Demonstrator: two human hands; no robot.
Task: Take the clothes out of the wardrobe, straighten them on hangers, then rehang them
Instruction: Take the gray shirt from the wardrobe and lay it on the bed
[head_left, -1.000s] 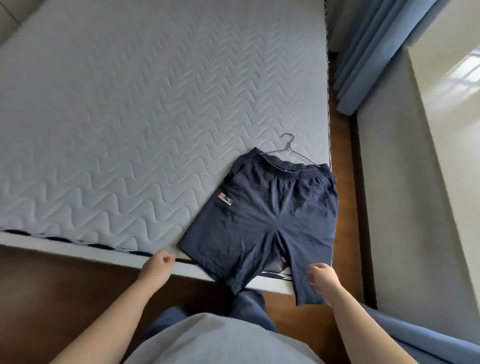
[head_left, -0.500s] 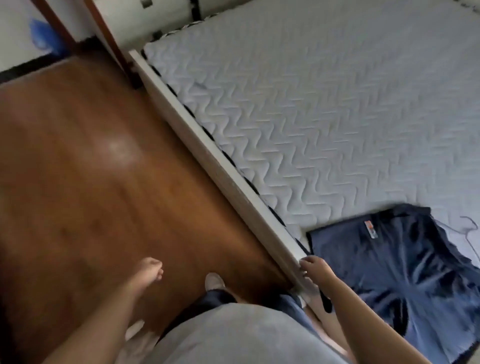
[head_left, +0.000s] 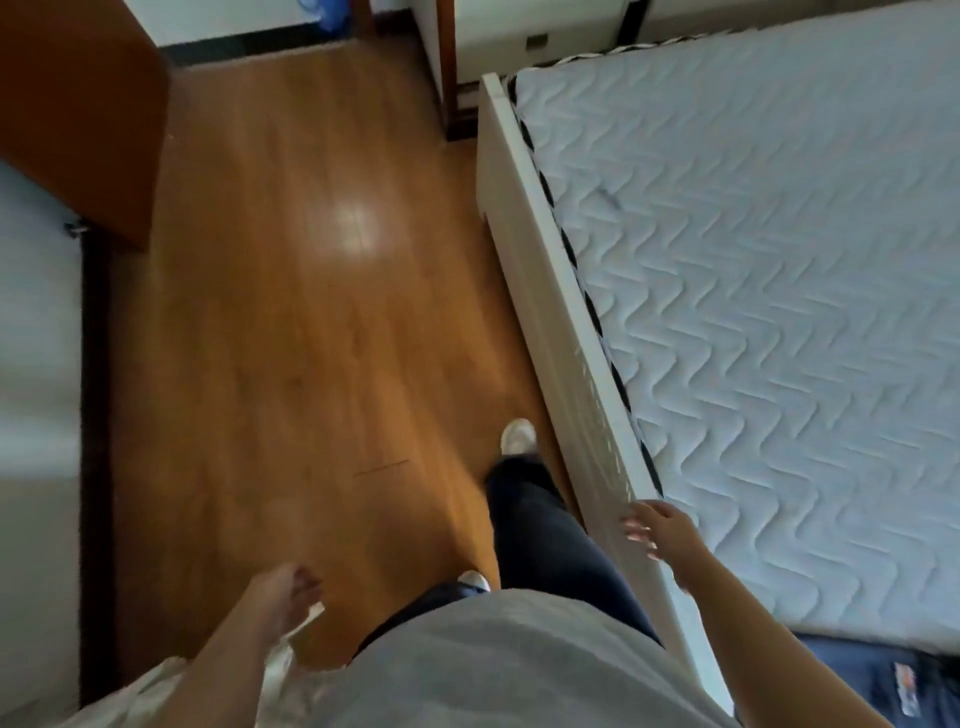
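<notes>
Only a corner of the navy shorts (head_left: 878, 675), with a small orange label, shows on the mattress (head_left: 779, 312) at the bottom right; no hanger is in view. My right hand (head_left: 657, 530) hangs over the white bed frame (head_left: 550, 291), fingers spread and holding nothing. Lower on the left, over the wooden floor (head_left: 291, 312), my left hand (head_left: 288, 590) dangles with loosely bent fingers and nothing visibly in it. A pale cloth (head_left: 156, 691) shows under my left forearm; I cannot tell whether it touches the hand.
A brown wooden panel (head_left: 83, 104) stands at the top left above a pale blurred surface (head_left: 36, 364). A dark post (head_left: 447, 67) and a white cabinet (head_left: 540, 31) sit beyond the bed's far corner. My legs and white shoes stand beside the frame.
The view has swung left from the shorts to the floor beside the bed. Both hands left the shorts' leg hems and now hang free; the shorts stay on the mattress.
</notes>
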